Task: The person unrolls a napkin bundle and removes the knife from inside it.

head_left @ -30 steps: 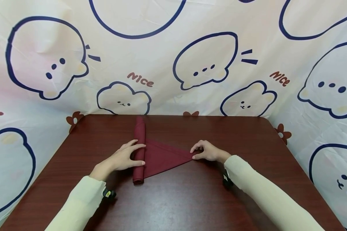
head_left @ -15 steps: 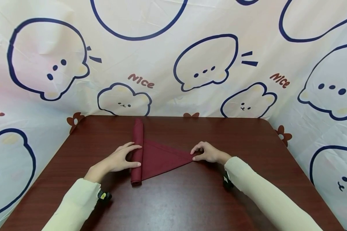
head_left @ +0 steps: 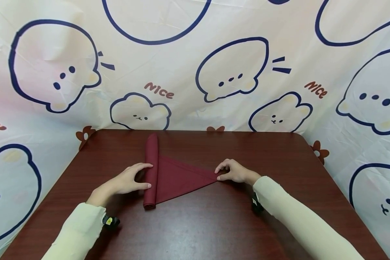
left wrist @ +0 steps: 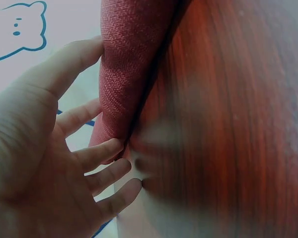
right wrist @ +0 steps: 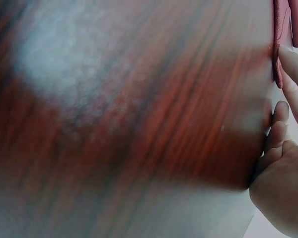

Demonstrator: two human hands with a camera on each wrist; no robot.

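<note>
While the red cloth (head_left: 182,180) lies on the brown table (head_left: 214,227), the head view shows its left part wound into a tube (head_left: 151,169) that runs from front to back. A flat triangular flap narrows from this tube toward the right. The left hand (head_left: 123,181) touches the tube from its left side, thumb and fingers spread apart. The right hand (head_left: 235,171) pinches the flap's pointed tip between thumb and finger. Both arms wear pale sleeves (head_left: 79,225), and behind the table hangs a cream backdrop (head_left: 185,72) printed with cartoon outlines.

In the left wrist view, the thumb and nearest finger touch the woven tube, and the other fingers are fanned out.

In the right wrist view, thumb and index finger meet the cloth's edge, partly cut off at the frame's side; the remaining fingers bend inward.
</note>
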